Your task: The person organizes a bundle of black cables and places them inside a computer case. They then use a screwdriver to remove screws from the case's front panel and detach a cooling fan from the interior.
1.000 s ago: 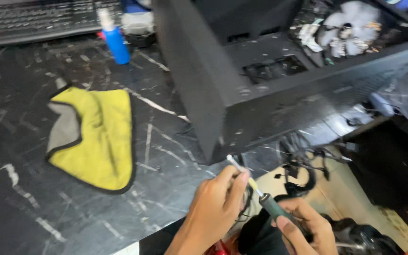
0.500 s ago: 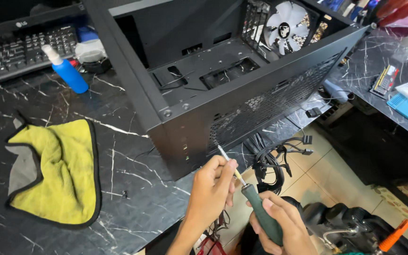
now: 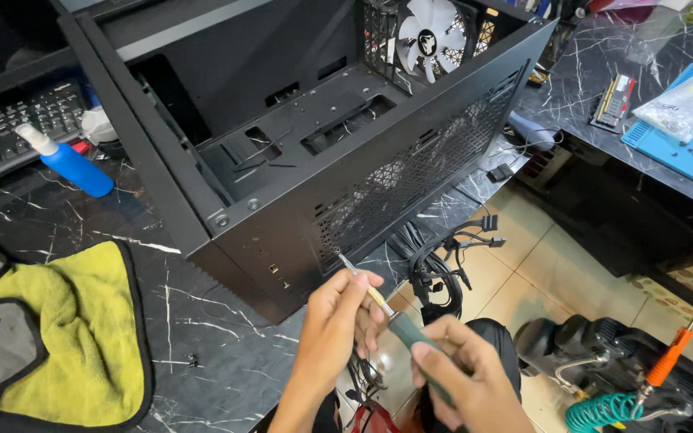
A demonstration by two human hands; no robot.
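At the front edge of the counter [image 3: 226, 361], the right hand [image 3: 475, 385] grasps the screwdriver [image 3: 391, 317]; the left hand [image 3: 338, 325] fingers pinch its shaft, near the computer case [image 3: 298, 216].

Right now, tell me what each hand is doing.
Left hand: closed, pinching the screwdriver shaft near the tip.
Right hand: closed around the screwdriver handle.

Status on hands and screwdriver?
Right hand grips screwdriver handle. Left hand pinches its shaft. Tip near black PC case corner, not touching. Nothing between.
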